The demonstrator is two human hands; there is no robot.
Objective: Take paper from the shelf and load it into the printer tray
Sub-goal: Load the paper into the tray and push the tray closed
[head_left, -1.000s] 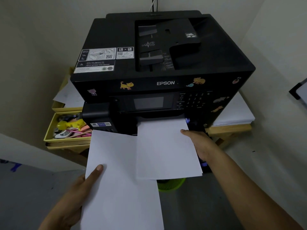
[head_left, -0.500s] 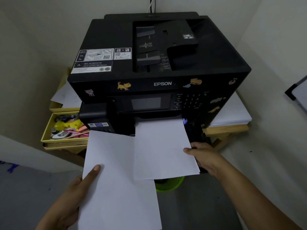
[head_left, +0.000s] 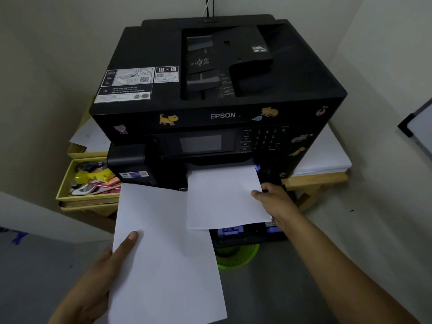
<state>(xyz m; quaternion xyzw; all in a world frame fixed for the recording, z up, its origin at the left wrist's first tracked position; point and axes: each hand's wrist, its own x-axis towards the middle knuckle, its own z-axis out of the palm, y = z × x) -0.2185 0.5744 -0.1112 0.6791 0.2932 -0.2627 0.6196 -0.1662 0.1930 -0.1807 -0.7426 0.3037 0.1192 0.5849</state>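
Left hand (head_left: 93,284) grips loose sheet (head_left: 163,253), thumb on top; right hand (head_left: 274,204) pinches 2nd sheet (head_left: 224,197) w/ far end inside printer (head_left: 217,94).

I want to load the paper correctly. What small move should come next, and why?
Probably the right hand should push its sheet further into the printer: most of it sticks out over the open tray. The left hand holds a second sheet.
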